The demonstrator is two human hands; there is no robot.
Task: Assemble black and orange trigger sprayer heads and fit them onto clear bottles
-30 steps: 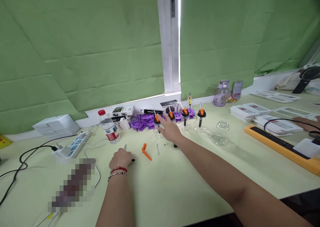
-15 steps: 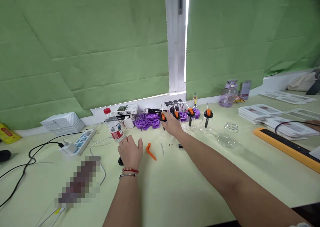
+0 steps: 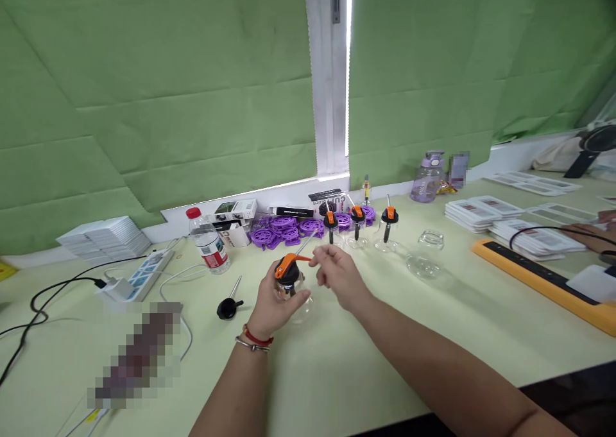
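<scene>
A clear glass jar (image 3: 302, 310) with a black lid (image 3: 289, 274) and an orange lever on top is tilted in my left hand (image 3: 275, 303), whose fingers wrap round it just below the lid. My right hand (image 3: 338, 273) pinches the free end of the orange lever (image 3: 301, 258), which sticks out to the right of the lid. A loose black lid (image 3: 226, 308) with a metal tube lies on the table left of my left hand. Behind my hands stand three more jars with black and orange lids, the rightmost (image 3: 389, 222) nearest an open glass jar (image 3: 430, 251).
Purple plastic parts (image 3: 283, 230) and small boxes (image 3: 235, 211) lie along the wall. A water bottle (image 3: 210, 244) and white power strip (image 3: 149, 273) are at left. At right are paper stacks (image 3: 484, 214), an orange bar (image 3: 539, 285) and another person's hand (image 3: 594, 235).
The lidded jar has come forward from the row into my left hand. My right hand has left the row and is now at the orange lever. The black lid that my left hand covered is in view.
</scene>
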